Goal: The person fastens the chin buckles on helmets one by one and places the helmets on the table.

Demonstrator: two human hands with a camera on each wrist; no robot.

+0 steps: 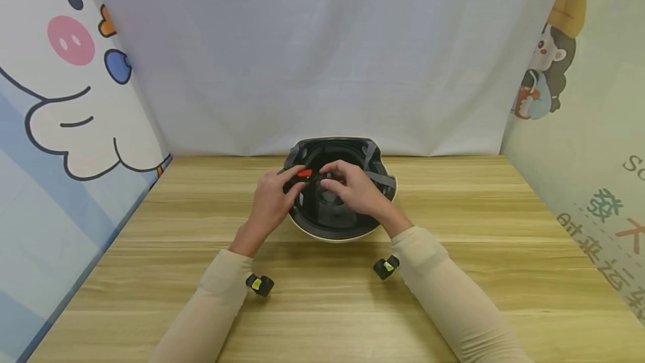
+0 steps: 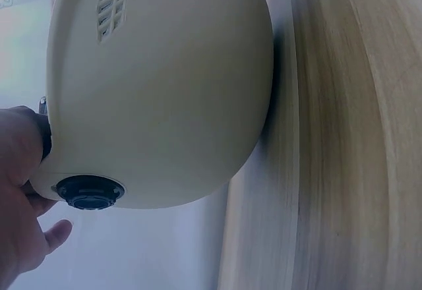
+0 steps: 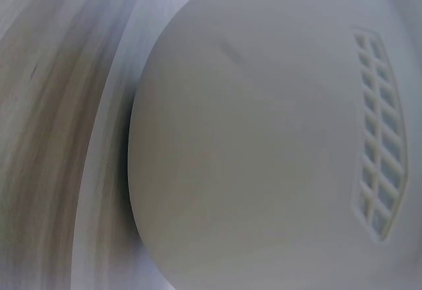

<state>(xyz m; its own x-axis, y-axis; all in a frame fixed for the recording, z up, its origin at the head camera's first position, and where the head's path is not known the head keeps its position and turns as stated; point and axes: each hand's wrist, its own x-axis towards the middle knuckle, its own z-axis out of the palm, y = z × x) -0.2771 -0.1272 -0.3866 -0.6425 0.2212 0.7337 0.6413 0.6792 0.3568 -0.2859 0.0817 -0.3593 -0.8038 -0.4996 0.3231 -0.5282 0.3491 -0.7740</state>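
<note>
A cream helmet [image 1: 336,235] lies upside down on the table, its dark lining and grey straps [image 1: 380,178] facing up. Over its opening, my left hand [image 1: 271,199] pinches the chin strap's buckle, whose red part [image 1: 304,173] shows between thumb and fingers. Opposite it, my right hand [image 1: 354,185] holds the dark end of the strap between thumb and curled fingers. In the left wrist view, the left hand [image 2: 18,191] is at the helmet's rim beside a round black fitting [image 2: 90,192]. The right wrist view shows only the smooth shell [image 3: 244,138] with its vent grille [image 3: 382,135]; the hand is hidden there.
The helmet stands near the back edge of the wooden table [image 1: 322,307], close to a white curtain [image 1: 322,55]. Printed cartoon panels [image 1: 65,99] flank the table. Small black cameras [image 1: 260,284] are strapped at both wrists over the sleeves.
</note>
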